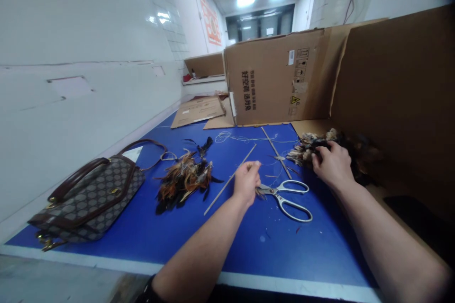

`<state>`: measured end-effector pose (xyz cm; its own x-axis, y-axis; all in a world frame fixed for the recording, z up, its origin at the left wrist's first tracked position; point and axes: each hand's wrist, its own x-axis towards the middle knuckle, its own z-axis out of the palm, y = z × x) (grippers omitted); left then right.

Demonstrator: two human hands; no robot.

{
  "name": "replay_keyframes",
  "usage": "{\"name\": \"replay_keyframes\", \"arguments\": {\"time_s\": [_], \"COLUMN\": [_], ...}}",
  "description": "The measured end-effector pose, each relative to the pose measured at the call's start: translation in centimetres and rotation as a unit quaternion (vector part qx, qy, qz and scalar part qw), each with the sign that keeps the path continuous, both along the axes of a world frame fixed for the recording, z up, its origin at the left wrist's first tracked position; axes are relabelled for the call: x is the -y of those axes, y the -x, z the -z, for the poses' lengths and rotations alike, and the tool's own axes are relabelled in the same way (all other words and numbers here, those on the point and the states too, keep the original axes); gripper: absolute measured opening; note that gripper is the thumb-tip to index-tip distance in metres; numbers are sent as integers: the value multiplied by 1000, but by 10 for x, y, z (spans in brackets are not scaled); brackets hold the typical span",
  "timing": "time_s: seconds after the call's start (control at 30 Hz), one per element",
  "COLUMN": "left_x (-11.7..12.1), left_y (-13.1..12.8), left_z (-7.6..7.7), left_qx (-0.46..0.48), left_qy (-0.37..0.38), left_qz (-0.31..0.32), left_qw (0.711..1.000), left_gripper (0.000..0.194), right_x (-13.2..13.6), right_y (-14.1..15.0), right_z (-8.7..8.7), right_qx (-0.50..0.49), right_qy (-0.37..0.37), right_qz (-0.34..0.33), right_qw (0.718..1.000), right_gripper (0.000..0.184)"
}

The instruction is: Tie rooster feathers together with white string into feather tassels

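Observation:
My left hand (248, 180) is closed in a pinch above the blue table. What sits between its fingertips is too small to make out, and a small brown feather tuft (261, 192) shows just below it. Beside that hand lie silver scissors (284, 194) with their handles spread, the blades partly hidden by the hand. At the right, my right hand (332, 163) reaches over a pile of black and cream feathers (305, 149), thumb and forefinger apart and touching it. A bundle of brown and black feathers (183, 180) lies left of my left hand.
A patterned handbag (103, 199) stands at the left. Two thin sticks (231, 177) and loose pale thread (245, 138) lie mid-table. A large cardboard box (277, 80) walls the back and right; flattened cardboard (197, 111) lies at the back left.

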<state>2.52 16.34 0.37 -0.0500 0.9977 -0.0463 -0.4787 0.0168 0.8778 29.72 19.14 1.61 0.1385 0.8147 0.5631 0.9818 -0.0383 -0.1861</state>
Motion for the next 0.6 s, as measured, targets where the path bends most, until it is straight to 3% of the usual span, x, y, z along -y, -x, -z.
{"name": "replay_keyframes", "arguments": {"time_s": [0.1, 0.27, 0.47, 0.6], "left_x": [-2, -4, -7, -8], "left_y": [2, 6, 4, 2], "left_z": [-1, -1, 0, 1], "left_qx": [2, 24, 54, 52], "left_qy": [-5, -19, -16, -11], "left_qz": [-21, -7, 35, 39], "left_qw": [1000, 1000, 998, 998], "left_gripper": [46, 40, 26, 20], "right_x": [-1, -21, -51, -65], "right_y": [7, 46, 69, 69], "right_z": [-5, -6, 4, -6], "right_qx": [57, 68, 67, 73], "right_qy": [-2, 162, 223, 251], "right_qz": [-30, -70, -77, -92], "right_qw": [998, 982, 969, 961], "right_gripper": [35, 35, 34, 30]}}
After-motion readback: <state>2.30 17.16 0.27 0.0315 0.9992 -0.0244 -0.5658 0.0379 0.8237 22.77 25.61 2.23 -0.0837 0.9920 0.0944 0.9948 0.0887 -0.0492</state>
